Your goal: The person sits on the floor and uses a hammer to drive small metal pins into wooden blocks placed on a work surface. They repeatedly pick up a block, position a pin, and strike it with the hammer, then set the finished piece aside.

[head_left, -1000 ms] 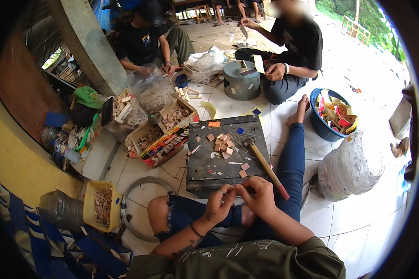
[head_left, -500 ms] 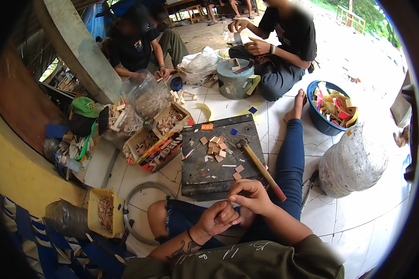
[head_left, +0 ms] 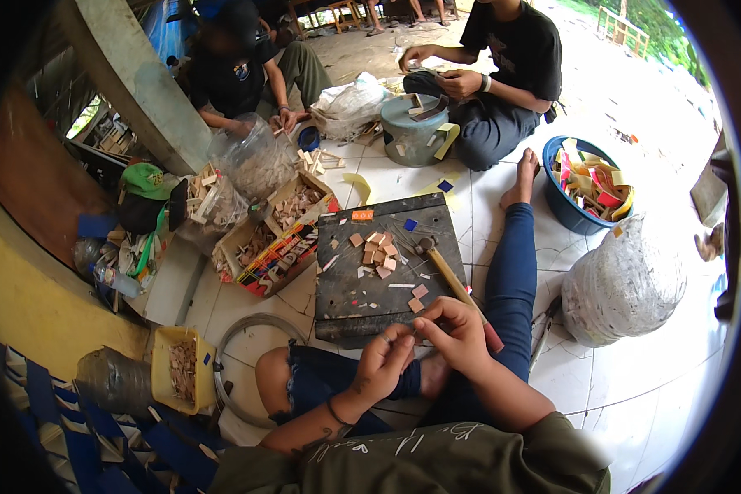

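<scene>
My left hand (head_left: 384,361) and my right hand (head_left: 455,336) meet over my lap, fingertips pinched close together. Whatever lies between the fingers is too small to make out. Just beyond them stands a low black work block (head_left: 350,309). On its top sits a loose pile of small wooden squares (head_left: 379,253), with a couple of pinkish wooden squares (head_left: 418,298) nearer me. A hammer (head_left: 453,284) lies along the block's right side, its red grip end reaching past the edge. An orange tag (head_left: 362,215) and a blue chip (head_left: 410,224) rest toward the far edge.
Left of the block are a divided cardboard box (head_left: 276,267) of wood pieces, a wire coil (head_left: 222,370) and a yellow tub (head_left: 162,370). At right stand a blue basin (head_left: 564,202) of colored scraps and a wrapped bundle (head_left: 622,284). Two people sit working beyond a lidded bucket (head_left: 416,136).
My left hand has risen, its fingers unfolding from a curled grip into a pinch against my right fingertips. My right hand has moved slightly up and right. The view has shifted a little.
</scene>
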The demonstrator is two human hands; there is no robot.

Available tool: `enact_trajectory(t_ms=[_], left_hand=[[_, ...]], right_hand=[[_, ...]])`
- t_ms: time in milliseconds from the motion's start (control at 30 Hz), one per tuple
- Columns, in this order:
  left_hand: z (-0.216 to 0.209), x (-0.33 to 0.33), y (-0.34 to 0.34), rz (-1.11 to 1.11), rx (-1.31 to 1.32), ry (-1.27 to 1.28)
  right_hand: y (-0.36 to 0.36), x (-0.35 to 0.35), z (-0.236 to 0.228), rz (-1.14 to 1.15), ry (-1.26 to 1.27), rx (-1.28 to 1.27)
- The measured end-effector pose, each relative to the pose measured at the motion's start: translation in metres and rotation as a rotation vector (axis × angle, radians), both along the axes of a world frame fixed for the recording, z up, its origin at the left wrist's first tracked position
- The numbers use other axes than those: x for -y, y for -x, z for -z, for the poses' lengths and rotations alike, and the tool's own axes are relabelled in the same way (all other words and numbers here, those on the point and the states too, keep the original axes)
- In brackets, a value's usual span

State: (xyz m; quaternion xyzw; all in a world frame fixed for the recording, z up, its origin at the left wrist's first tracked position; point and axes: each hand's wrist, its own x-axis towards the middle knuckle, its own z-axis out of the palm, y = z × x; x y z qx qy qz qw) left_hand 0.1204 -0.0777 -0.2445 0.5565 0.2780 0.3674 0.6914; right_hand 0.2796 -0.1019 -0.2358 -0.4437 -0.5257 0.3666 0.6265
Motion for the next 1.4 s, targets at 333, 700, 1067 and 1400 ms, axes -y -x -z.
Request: enact_trajectory(t_ms=[333,700,1067,1400], left_hand=[[0.032,-0.018,0.019,-0.118,-0.11,0.156],[0.071,-0.012,0.034,-0.226,-0.142,0.352],[0.082,-0.01,0.03,-0.263,0.065,0.493],[0.094,-0.01,0.03,-0.259,0.177,0.579]], right_hand=[[-0.015,-0.015,0.011,0.499,0.058,1.036],[-0.047,0.009,0.04,0.409,0.119,0.824],[-0.003,0.076,0.026,-0.056,0.399,0.68],[0.011,0.067,0.035,-0.005,0.292,1.033]])
